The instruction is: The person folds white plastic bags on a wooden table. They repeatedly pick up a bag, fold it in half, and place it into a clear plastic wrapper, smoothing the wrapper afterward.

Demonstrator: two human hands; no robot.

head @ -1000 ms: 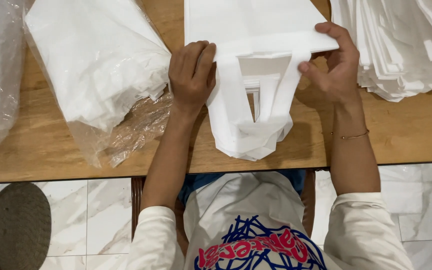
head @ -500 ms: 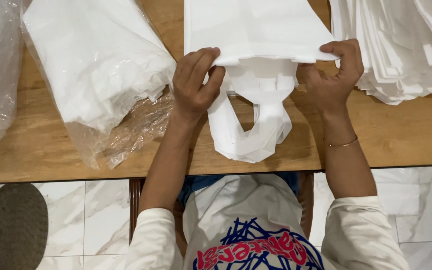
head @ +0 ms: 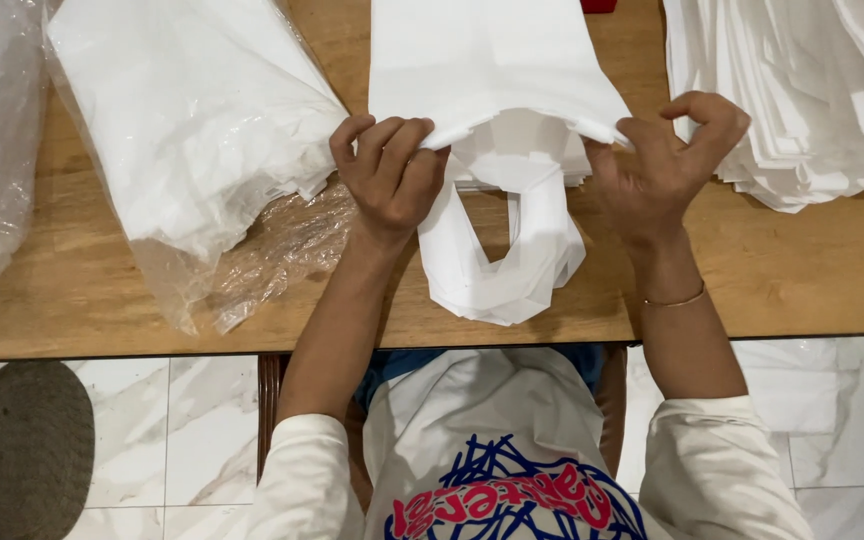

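White carrier bag (head: 497,110): flat on wooden table (head: 812,270), centre, handles (head: 512,265) trailing toward the table edge. Left hand (head: 389,175) clenched on its folded lower edge; right hand (head: 664,165) pinching the opposite corner. Step judged: folding handle end under. Next calls for even creasing. Flanking: wrapped bag bundle (head: 192,130), loose stack (head: 802,90).

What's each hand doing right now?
Left hand: closed, grip on the folded edge of the white bag.
Right hand: fingers curled, pinching the same bag's edge.
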